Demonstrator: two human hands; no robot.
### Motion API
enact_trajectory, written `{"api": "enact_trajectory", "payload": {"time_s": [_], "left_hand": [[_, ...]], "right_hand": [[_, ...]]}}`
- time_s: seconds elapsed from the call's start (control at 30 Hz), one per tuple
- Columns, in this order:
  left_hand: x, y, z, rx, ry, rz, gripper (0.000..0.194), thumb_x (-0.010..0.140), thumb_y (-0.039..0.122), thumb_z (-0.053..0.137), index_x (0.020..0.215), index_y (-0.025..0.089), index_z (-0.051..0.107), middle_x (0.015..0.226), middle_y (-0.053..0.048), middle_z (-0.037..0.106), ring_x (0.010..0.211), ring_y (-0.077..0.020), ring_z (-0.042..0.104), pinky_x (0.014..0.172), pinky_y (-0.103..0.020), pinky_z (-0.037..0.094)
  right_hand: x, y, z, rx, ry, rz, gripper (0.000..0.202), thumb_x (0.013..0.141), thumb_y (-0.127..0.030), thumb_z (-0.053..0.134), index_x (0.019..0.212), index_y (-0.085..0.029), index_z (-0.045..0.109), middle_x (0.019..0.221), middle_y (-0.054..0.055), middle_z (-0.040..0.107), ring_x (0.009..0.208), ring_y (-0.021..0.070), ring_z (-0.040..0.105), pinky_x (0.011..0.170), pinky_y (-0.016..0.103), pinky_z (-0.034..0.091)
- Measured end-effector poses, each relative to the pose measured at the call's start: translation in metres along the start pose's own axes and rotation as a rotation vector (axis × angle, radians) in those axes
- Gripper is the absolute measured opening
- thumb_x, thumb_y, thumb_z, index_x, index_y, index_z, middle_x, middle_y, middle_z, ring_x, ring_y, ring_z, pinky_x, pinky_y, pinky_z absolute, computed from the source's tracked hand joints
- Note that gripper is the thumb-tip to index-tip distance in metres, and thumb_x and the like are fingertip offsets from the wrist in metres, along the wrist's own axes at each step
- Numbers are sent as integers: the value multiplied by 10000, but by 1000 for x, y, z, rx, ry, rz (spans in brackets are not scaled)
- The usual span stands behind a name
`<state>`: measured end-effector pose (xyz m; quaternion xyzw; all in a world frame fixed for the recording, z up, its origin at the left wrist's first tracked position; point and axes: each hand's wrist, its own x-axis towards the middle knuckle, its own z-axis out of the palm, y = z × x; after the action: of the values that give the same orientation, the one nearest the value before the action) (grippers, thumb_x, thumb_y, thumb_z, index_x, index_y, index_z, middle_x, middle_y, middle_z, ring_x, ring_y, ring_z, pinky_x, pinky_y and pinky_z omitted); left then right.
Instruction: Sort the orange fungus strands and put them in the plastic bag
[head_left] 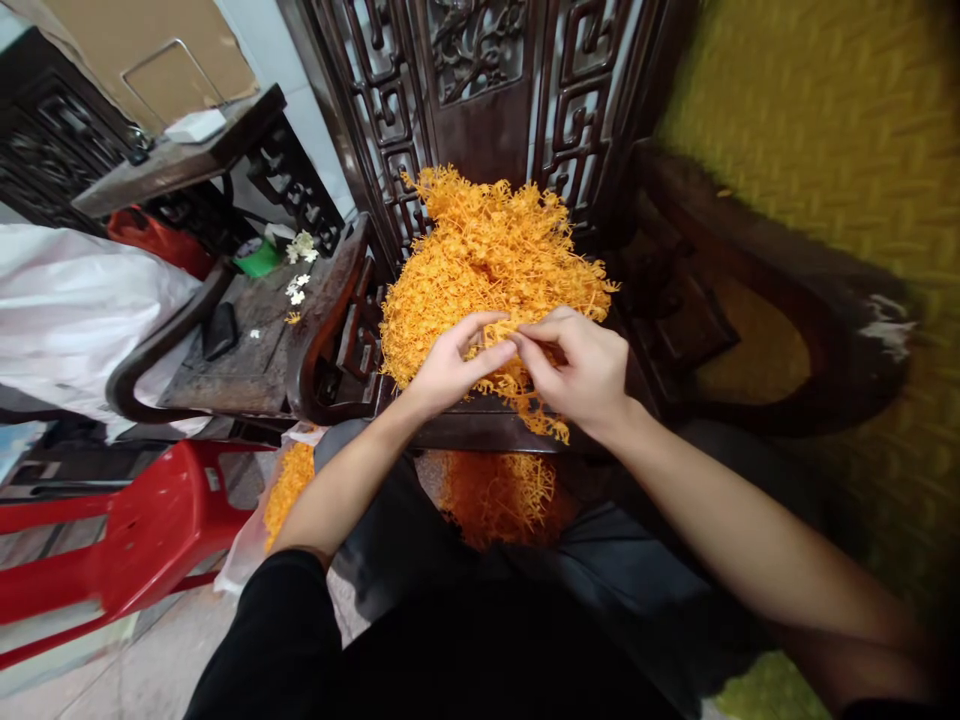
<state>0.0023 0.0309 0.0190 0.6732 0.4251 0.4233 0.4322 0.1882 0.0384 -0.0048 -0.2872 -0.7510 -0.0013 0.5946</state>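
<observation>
A large heap of orange plastic sprigs (495, 250) is piled on the seat of a dark carved wooden chair (487, 140). At the near edge of this heap my left hand (454, 365) has its thumb and fingers curved round a small orange sprig. My right hand (585, 365) pinches at the same sprig between thumb and forefinger, close to the left thumb tip. The held piece itself is mostly hidden by the fingers. Just below the hands, a loose strand of orange sprigs (544, 415) hangs over the seat's front edge.
Between my legs lies more orange material (499, 500); a clear bag (251, 540) on the left holds more. A red plastic chair (150, 530) stands left. The side table (255, 365) bears green tape (257, 257), a black object (220, 332) and white bits (298, 290).
</observation>
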Motion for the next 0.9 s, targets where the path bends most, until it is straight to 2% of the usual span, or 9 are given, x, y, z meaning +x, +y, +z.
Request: {"api": "enact_trajectory", "payload": {"time_s": [0.07,0.2,0.27,0.5,0.57,0.67,0.73,0.83,0.9], "left_hand": [[2,-4,1,-14,20,11,575,792,684,770,1063,185,685,952,-47,668,886,-167,606,827,-320,497],[2,-2,-2,12,41,-49,480,759,613,828,885,174,678,774,-1,623,710,-128,536,673,-280,444],[1,1,-4,24,23,-76,442,750,567,847,835,171,670,730,11,600,672,-118,511,657,-275,426],[1,8,-15,115,2,-182,445,732,550,853,699,174,617,663,10,581,618,-112,458,621,-275,355],[0,7,-20,166,-27,-218,432,724,532,854,681,172,618,649,6,577,620,-119,464,614,-276,344],[0,3,-28,204,-47,-233,416,740,523,841,692,167,631,669,-7,599,642,-130,494,619,-276,356],[0,1,-30,159,-39,-204,431,790,548,802,707,172,607,667,4,574,620,-114,470,608,-268,354],[1,1,-27,-37,-27,-213,443,917,591,661,758,195,544,620,32,506,541,-91,411,536,-250,316],[1,2,-22,-176,25,-234,390,944,523,633,761,206,497,623,32,523,492,-77,391,476,-238,268]], "right_hand": [[-1,-2,2,26,25,35,71,919,-148,719,955,-187,672,809,28,713,679,144,659,578,272,487],[0,-2,2,49,53,174,63,926,-169,698,900,-198,649,775,15,686,652,141,640,573,278,481],[1,-1,0,41,59,226,78,925,-178,687,873,-204,636,756,13,667,644,145,623,579,290,475],[4,14,-4,-32,-32,249,115,931,-195,639,818,-211,626,745,25,640,662,167,597,616,329,459],[8,28,-11,-68,30,287,122,918,-191,646,799,-208,625,747,28,645,664,167,589,625,329,449],[14,54,-27,-129,252,419,140,898,-228,701,783,-202,626,743,38,647,645,156,561,598,319,407],[15,64,-35,-105,326,475,167,881,-269,749,785,-196,634,738,45,647,627,146,546,576,314,388],[13,58,-34,-23,208,461,174,885,-307,755,809,-196,645,735,32,653,610,139,541,565,303,393],[11,45,-28,8,91,419,160,896,-305,736,814,-205,641,721,16,652,599,136,542,563,297,406]]}}
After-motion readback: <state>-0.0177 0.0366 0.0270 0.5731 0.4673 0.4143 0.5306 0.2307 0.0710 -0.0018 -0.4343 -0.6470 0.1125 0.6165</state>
